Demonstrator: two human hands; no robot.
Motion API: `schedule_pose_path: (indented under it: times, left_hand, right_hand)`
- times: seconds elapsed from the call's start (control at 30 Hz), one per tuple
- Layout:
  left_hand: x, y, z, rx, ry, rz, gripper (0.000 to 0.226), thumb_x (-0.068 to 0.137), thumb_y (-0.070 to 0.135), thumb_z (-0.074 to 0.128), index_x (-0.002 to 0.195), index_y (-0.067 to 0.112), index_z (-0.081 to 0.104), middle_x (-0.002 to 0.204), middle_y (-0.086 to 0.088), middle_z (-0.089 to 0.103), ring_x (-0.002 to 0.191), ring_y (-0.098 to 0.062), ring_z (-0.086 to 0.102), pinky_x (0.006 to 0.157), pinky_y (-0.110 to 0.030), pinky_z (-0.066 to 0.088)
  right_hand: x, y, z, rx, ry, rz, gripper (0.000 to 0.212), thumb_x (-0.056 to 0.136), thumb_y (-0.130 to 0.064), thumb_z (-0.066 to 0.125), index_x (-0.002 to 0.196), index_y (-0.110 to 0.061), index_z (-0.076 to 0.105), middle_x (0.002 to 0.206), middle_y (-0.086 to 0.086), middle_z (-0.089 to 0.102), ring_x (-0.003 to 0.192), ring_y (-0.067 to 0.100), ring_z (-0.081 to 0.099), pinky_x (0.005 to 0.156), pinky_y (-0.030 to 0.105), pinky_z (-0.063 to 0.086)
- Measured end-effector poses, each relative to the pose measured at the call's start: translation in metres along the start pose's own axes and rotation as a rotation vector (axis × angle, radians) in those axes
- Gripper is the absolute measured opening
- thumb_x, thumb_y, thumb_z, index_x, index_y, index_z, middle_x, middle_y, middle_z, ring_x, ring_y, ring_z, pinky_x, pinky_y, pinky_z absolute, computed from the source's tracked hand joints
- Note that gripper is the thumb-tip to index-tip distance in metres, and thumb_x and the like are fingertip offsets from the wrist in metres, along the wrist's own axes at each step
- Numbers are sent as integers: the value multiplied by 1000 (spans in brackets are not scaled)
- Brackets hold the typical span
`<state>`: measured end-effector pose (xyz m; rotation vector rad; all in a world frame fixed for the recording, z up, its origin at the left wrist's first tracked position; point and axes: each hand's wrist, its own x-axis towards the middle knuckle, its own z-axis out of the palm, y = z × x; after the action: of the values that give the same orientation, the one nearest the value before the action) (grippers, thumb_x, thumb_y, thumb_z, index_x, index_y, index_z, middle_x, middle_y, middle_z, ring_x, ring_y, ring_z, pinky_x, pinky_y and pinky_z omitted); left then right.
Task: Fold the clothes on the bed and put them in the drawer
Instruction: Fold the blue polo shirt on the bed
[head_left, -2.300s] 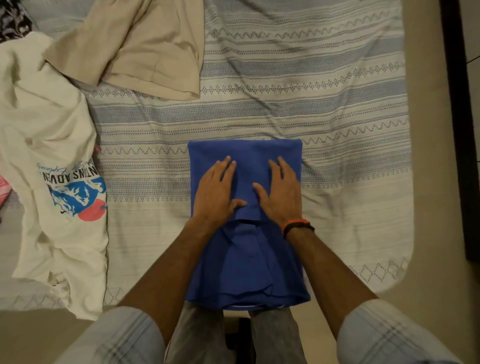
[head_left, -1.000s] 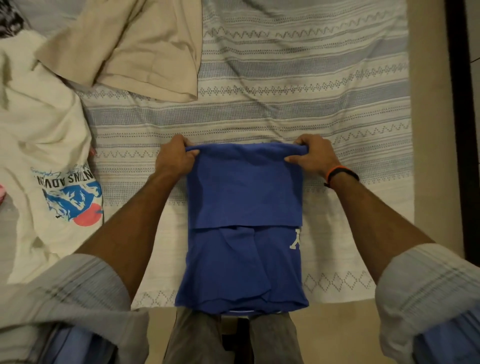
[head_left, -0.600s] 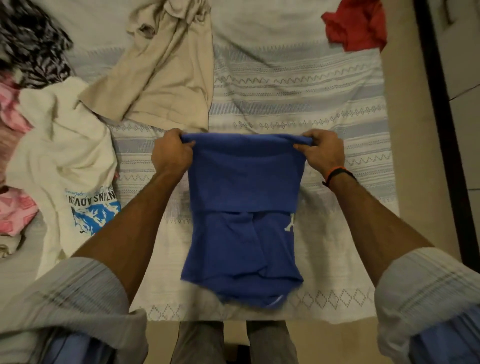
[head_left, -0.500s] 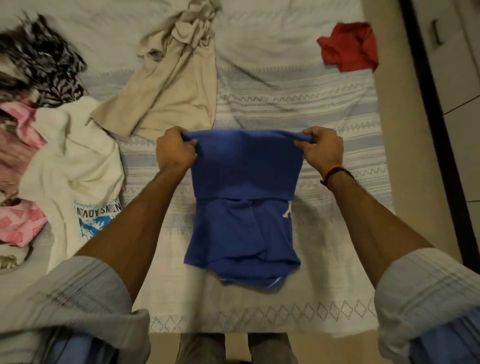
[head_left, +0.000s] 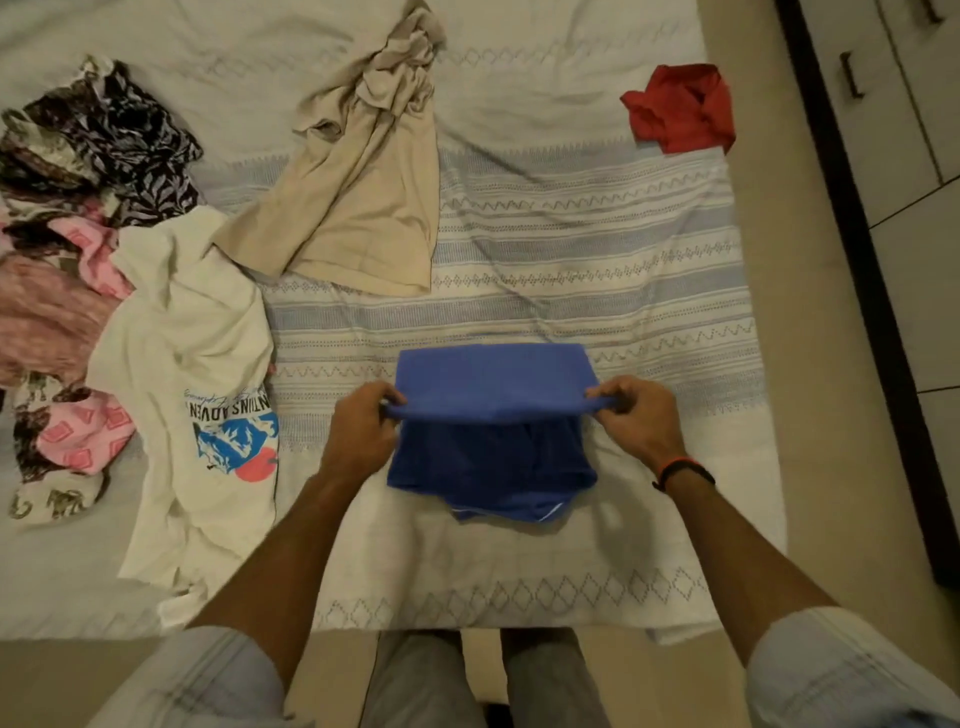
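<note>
A blue shirt (head_left: 491, 379), partly folded, lies on the striped bedspread (head_left: 597, 249) near the bed's front edge. My left hand (head_left: 358, 431) pinches its left corner and my right hand (head_left: 641, 415) pinches its right corner. Between them the top layer is lifted and stretched into a fold over the darker lower part (head_left: 488, 467). A white printed T-shirt (head_left: 192, 338), a beige garment (head_left: 363, 192), a red garment (head_left: 680, 106) and a heap of patterned and pink clothes (head_left: 67, 218) lie unfolded on the bed.
Drawer fronts with dark handles (head_left: 852, 75) stand at the right beyond a strip of floor (head_left: 810, 312). A dark frame (head_left: 872, 291) runs beside them. My legs are at the bed's front edge (head_left: 467, 618).
My hands have drawn the blue shirt's far edge toward me, doubling it over the lower part. The view has tilted up, showing more of the bed and the drawers.
</note>
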<state>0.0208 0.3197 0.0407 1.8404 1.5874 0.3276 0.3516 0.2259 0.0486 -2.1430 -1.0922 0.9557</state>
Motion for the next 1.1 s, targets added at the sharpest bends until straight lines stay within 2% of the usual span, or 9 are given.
schedule_pose_path:
  times: [0.17,0.4,0.5,0.6,0.67,0.73,0.8,0.87,1.1]
  left_hand:
    - [-50,-35,33,136,-215,24,26,70,-10,67,88,9,68,90,-7,65,80,-29,62,71,-31,45]
    - [-72,-52,54,260,-343,-42,24,77,-9,64,92,9,70,104,-7,66,90,-27,64,76,-24,45]
    - [-65,-37,52,505,-453,-93,21,83,4,62,102,11,66,108,-6,64,93,-25,64,78,-33,53]
    - [-55,-25,56,457,-300,-89,23,84,13,62,106,12,60,110,-8,62,92,-26,61,74,-39,53]
    - [-44,-18,68,324,-228,-29,46,84,13,68,128,12,54,131,-10,55,113,-28,56,89,-39,51]
    - [-29,-9,81,319,-295,80,90,78,20,79,152,10,28,158,-10,29,143,-28,32,111,-39,36]
    - [-13,0,95,430,-393,168,127,69,34,86,156,7,-2,165,-10,-3,152,-30,0,122,-40,10]
    - [1,-2,106,578,-455,141,149,59,47,89,152,3,-20,161,-12,-23,149,-33,-19,121,-45,-7]
    - [22,-32,125,728,-607,-30,184,28,63,91,135,1,-45,145,-15,-50,138,-35,-39,114,-61,-12]
  right_hand:
    - [-47,53,25,-91,-113,74,32,69,13,64,84,-11,78,89,2,75,86,12,68,86,26,56]
    - [-62,82,48,-322,-284,90,28,69,10,67,88,-8,79,101,7,75,95,22,69,94,35,54]
    - [-57,57,50,-677,-448,121,23,70,-16,71,91,-23,78,98,0,73,91,24,68,80,34,57]
    - [-48,30,62,-650,-262,5,29,68,-31,59,92,-20,71,90,2,70,85,28,65,67,32,52]
    - [-37,19,81,-567,-217,-122,50,77,-35,66,123,-16,61,123,9,62,112,32,58,86,40,51]
    - [-24,12,103,-645,-367,-197,101,76,-43,79,155,-18,23,161,13,19,146,33,22,116,47,29]
    - [-12,10,121,-794,-454,-241,140,62,-46,89,156,-23,-11,163,12,-18,151,32,-11,123,48,5]
    - [-2,17,132,-876,-450,-232,161,46,-52,93,151,-22,-26,158,18,-29,147,37,-24,121,52,-9]
    - [17,65,146,-912,-412,-139,161,50,-64,86,149,-5,-26,160,20,-20,146,35,-23,120,55,-6]
